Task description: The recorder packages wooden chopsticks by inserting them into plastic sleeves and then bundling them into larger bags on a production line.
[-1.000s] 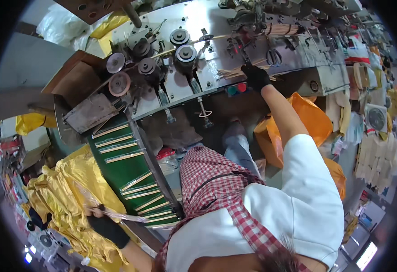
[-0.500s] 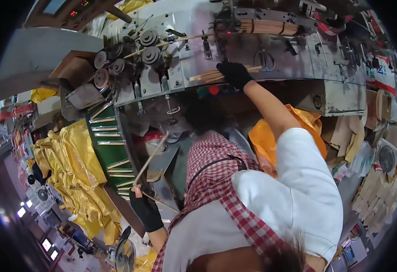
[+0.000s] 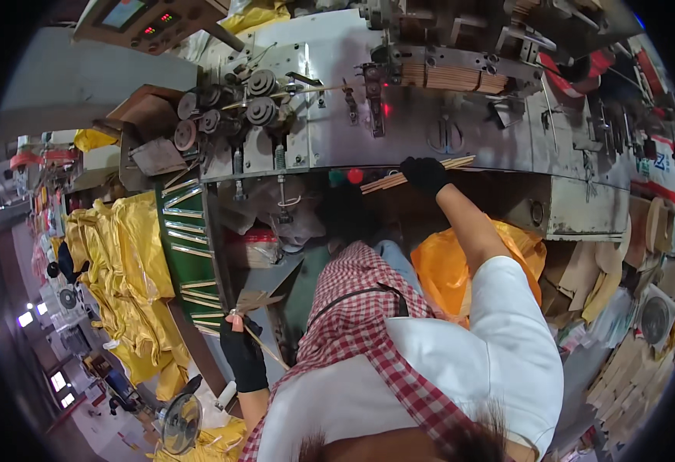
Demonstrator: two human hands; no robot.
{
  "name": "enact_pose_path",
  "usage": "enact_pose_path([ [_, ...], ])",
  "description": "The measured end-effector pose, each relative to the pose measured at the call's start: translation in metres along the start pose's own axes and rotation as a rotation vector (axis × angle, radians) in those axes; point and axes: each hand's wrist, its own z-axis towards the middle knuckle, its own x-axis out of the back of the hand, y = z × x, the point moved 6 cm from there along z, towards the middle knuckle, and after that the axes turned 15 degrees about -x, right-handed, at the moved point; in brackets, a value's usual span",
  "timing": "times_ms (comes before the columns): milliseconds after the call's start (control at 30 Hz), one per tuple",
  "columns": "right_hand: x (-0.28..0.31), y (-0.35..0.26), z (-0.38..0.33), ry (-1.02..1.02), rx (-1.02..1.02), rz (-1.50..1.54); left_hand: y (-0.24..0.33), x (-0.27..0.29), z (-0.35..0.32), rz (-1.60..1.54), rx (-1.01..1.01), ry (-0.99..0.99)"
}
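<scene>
My right hand (image 3: 424, 174), in a black glove, is raised at the front edge of a grey machine (image 3: 430, 127) and grips a bundle of thin wooden sticks (image 3: 407, 176) that lies level under the machine's plate. My left hand (image 3: 241, 350), also in a black glove, is low at my left side and holds a few thin wooden sticks (image 3: 262, 339) that point up and to the right. Above the right hand a stack of similar sticks (image 3: 449, 77) rests in a tray on the machine.
Rollers and wheels (image 3: 233, 108) sit on the machine's left part. A green slatted conveyor (image 3: 187, 254) runs down at the left beside yellow bags (image 3: 125, 269). An orange bag (image 3: 445, 262) lies under my right arm. Cardboard pieces (image 3: 607, 277) pile up at the right.
My left hand has come up from the lower left with sticks in it. My right hand has stayed at the machine's edge on its bundle. The view has tilted up toward the machine.
</scene>
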Motion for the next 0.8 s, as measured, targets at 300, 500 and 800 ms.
enact_pose_path([
  [300, 0.041, -0.010, 0.004, 0.135, 0.127, 0.087, -0.008, -0.009, 0.003, 0.082, -0.013, 0.005],
  [500, 0.020, -0.006, 0.006, 0.060, 0.098, 0.024, -0.018, -0.013, 0.013, 0.177, -0.133, -0.077],
  [800, 0.092, -0.059, -0.118, -0.465, -0.306, 1.912, -0.020, -0.019, 0.035, -0.271, -0.157, 0.134],
])
